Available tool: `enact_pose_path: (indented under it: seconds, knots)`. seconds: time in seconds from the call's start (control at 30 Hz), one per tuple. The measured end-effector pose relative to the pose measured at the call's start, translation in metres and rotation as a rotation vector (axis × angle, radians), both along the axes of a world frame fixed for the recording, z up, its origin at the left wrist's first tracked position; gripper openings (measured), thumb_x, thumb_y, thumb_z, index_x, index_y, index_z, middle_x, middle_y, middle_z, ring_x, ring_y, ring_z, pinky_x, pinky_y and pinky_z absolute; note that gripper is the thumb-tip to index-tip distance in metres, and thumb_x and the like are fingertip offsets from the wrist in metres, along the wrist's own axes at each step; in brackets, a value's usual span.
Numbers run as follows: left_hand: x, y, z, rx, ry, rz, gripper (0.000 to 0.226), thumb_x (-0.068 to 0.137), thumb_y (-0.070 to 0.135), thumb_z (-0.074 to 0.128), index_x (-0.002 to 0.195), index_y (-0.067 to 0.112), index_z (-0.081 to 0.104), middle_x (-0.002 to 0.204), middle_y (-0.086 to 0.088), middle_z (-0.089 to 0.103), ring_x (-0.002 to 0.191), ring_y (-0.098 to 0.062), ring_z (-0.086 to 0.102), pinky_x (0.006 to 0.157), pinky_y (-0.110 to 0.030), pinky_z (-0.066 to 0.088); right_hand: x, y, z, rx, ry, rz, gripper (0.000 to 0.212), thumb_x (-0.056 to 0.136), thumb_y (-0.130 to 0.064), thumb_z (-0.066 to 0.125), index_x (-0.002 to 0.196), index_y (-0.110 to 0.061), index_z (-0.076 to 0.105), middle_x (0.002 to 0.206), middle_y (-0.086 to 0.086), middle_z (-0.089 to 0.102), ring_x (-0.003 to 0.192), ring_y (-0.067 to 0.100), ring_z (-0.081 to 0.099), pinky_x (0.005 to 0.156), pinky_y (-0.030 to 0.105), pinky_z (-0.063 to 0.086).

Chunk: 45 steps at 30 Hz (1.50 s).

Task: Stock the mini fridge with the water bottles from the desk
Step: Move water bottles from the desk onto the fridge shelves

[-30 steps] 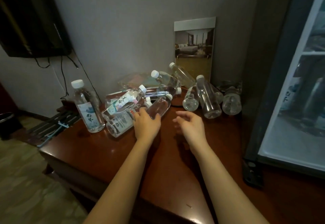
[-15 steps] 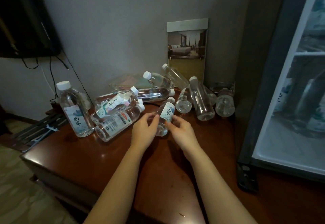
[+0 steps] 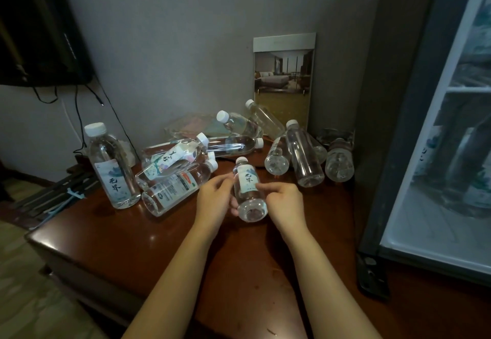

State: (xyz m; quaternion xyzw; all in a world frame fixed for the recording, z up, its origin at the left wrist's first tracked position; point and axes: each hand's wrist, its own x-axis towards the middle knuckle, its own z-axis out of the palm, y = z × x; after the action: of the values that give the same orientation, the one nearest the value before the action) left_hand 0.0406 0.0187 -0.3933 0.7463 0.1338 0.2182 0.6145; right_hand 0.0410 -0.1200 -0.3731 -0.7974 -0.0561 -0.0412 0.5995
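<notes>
Water bottle [image 3: 249, 192], gripped by left hand [image 3: 215, 203] and right hand [image 3: 285, 203] over the desk [image 3: 132, 232], wants one firm mid-body hold before swinging toward the mini fridge [image 3: 414, 126] at 3 o'clock.

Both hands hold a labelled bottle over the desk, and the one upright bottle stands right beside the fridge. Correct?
No. The head view shows the upright bottle at the left end of the desk, away from the fridge. The left hand and right hand do hold the labelled bottle.
</notes>
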Motion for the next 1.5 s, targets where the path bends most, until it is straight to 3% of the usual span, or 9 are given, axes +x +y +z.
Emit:
enact_pose_path:
  seconds: [0.07, 0.17, 0.37, 0.5, 0.7, 0.8, 0.97, 1.33, 1.5]
  knots:
    - [0.003, -0.002, 0.0, 0.14, -0.007, 0.083, 0.022, 0.091, 0.03, 0.053, 0.104, 0.019, 0.066, 0.061, 0.004, 0.065, 0.052, -0.014, 0.06, 0.051, -0.029, 0.051, -0.001, 0.0, 0.001, 0.043, 0.012, -0.018, 0.037, 0.074, 0.002, 0.044, 0.083, -0.018, 0.075, 0.091, 0.001, 0.071, 0.089, 0.018, 0.065, 0.082, 0.034, 0.054]
    - [0.006, 0.002, 0.0, 0.231, 0.057, 0.176, 0.029, 0.086, 0.036, 0.059, 0.11, 0.02, 0.06, 0.073, 0.002, 0.064, 0.068, -0.019, 0.064, 0.069, -0.041, 0.056, 0.001, 0.005, -0.003, 0.04, 0.023, -0.01, 0.027, 0.086, -0.008, 0.048, 0.095, -0.019, 0.071, 0.097, 0.001, 0.07, 0.092, 0.017, 0.064, 0.084, 0.036, 0.053]
    - [-0.002, -0.009, 0.002, -0.005, 0.127, -0.067, 0.046, 0.08, 0.041, 0.068, 0.119, 0.02, 0.055, 0.085, 0.012, 0.062, 0.075, -0.005, 0.066, 0.06, -0.026, 0.057, 0.004, 0.012, -0.006, 0.127, 0.125, 0.13, 0.035, 0.091, -0.031, 0.055, 0.125, -0.02, 0.054, 0.117, 0.002, 0.062, 0.1, 0.016, 0.062, 0.087, 0.033, 0.052]
    - [-0.009, -0.009, 0.007, -0.215, 0.084, -0.223, 0.048, 0.083, 0.023, 0.069, 0.123, 0.027, 0.043, 0.088, 0.008, 0.07, 0.072, 0.001, 0.069, 0.052, -0.016, 0.052, 0.004, 0.006, -0.004, 0.372, 0.21, 0.182, 0.053, 0.086, -0.015, 0.065, 0.133, -0.018, 0.042, 0.119, 0.007, 0.061, 0.091, 0.012, 0.064, 0.064, 0.018, 0.051]
    - [-0.015, -0.007, 0.01, -0.297, -0.077, -0.348, 0.072, 0.075, 0.0, 0.072, 0.132, 0.029, 0.038, 0.115, 0.014, 0.06, 0.102, -0.014, 0.066, 0.079, -0.035, 0.057, 0.009, -0.002, -0.007, 0.614, 0.238, 0.234, 0.083, 0.074, 0.018, 0.06, 0.142, -0.02, 0.032, 0.133, 0.005, 0.055, 0.112, 0.022, 0.059, 0.078, 0.035, 0.057]
    - [-0.017, -0.007, 0.011, -0.302, -0.118, -0.425, 0.077, 0.075, -0.011, 0.067, 0.133, 0.029, 0.037, 0.116, 0.019, 0.058, 0.103, -0.018, 0.066, 0.08, -0.033, 0.057, 0.012, -0.005, -0.009, 0.622, 0.21, 0.237, 0.073, 0.073, 0.018, 0.061, 0.135, -0.016, 0.045, 0.129, 0.005, 0.058, 0.113, 0.023, 0.059, 0.088, 0.042, 0.054]
    - [-0.021, -0.003, 0.013, -0.29, -0.092, -0.543, 0.078, 0.071, -0.015, 0.066, 0.13, 0.03, 0.042, 0.129, 0.011, 0.054, 0.112, -0.016, 0.061, 0.082, -0.033, 0.056, 0.015, -0.014, -0.008, 0.748, 0.176, 0.275, 0.04, 0.079, 0.009, 0.063, 0.11, -0.016, 0.063, 0.107, 0.005, 0.07, 0.099, 0.022, 0.067, 0.069, 0.028, 0.057]
    - [-0.058, -0.01, 0.017, -0.127, -0.06, -0.555, 0.057, 0.079, -0.005, 0.066, 0.123, 0.026, 0.049, 0.117, 0.004, 0.067, 0.111, -0.013, 0.062, 0.08, -0.023, 0.053, -0.015, -0.023, 0.005, 0.469, 0.175, 0.461, 0.05, 0.078, 0.009, 0.063, 0.121, -0.016, 0.058, 0.114, 0.004, 0.068, 0.108, 0.018, 0.064, 0.088, 0.036, 0.054]
    - [-0.081, -0.025, 0.029, -0.08, -0.082, -0.594, 0.059, 0.079, -0.002, 0.067, 0.126, 0.027, 0.047, 0.12, 0.002, 0.065, 0.114, -0.015, 0.06, 0.091, -0.033, 0.052, -0.043, -0.044, 0.012, 0.445, 0.097, 0.425, 0.048, 0.076, 0.006, 0.067, 0.114, -0.022, 0.061, 0.111, 0.0, 0.069, 0.106, 0.015, 0.064, 0.092, 0.037, 0.053]
